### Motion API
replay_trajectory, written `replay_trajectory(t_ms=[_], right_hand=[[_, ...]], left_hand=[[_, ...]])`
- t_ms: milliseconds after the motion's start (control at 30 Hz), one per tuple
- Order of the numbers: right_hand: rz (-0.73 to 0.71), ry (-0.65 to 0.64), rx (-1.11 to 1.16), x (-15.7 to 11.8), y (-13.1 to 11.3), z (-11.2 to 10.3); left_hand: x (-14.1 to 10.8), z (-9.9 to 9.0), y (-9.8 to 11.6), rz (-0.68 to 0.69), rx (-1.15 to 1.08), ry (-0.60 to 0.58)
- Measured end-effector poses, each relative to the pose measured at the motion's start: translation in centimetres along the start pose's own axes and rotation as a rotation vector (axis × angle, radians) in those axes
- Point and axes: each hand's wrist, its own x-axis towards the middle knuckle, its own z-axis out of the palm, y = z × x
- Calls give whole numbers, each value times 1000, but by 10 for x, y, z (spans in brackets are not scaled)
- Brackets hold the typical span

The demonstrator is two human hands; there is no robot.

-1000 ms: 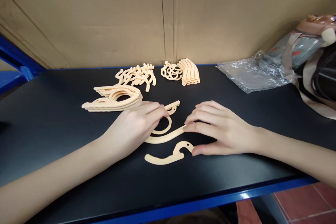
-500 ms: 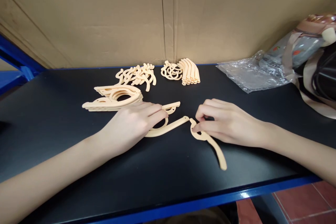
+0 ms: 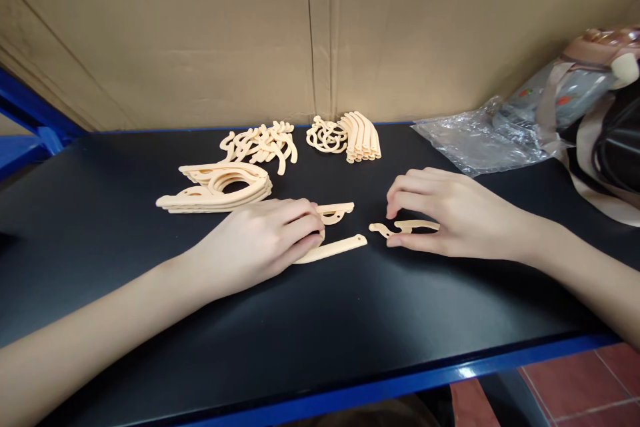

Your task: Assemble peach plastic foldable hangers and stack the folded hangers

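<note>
My left hand (image 3: 270, 237) is closed over a cream plastic frame (image 3: 337, 249), whose two arms stick out to the right past the fingers. Its middle is hidden under the hand. To the right, my right hand (image 3: 440, 213) has its thumb against a loose curved cream piece (image 3: 381, 230), with the other fingers arched above it and apart from the thumb. That piece lies low over the table, its right end passing beneath the palm. A small gap separates the piece from the frame. Behind my left hand sits a stack of similar cream frames (image 3: 215, 199).
Jumbled curved pieces (image 3: 260, 143), small ring-like pieces (image 3: 326, 135) and a neat bundle of curved arms (image 3: 363, 137) lie along the back of the black table (image 3: 300, 347). A clear plastic bag (image 3: 480, 140) and a strapped bottle (image 3: 575, 90) are at the right. Cardboard (image 3: 200, 33) stands behind.
The loose piece has turned from pointing toward the front edge to lying roughly sideways, and my right hand's fingers have spread. The held frame has shifted slightly right and turned a little.
</note>
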Motion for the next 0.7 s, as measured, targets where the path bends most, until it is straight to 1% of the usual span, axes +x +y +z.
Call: replay_trajectory(t_ms=[100, 200, 333, 467, 700], right_hand=[[15, -74, 63, -1, 3, 0], [11, -95, 119, -1, 3, 2], [22, -70, 153, 1, 0, 4], [28, -14, 200, 3, -4, 6], [64, 3, 293, 2, -7, 6]], left_hand=[[1, -1, 1, 59, 38, -42], [0, -3, 0, 58, 37, -52], [0, -4, 0, 38, 46, -88], [1, -3, 0, 68, 52, -99], [1, -1, -3, 86, 4, -65]])
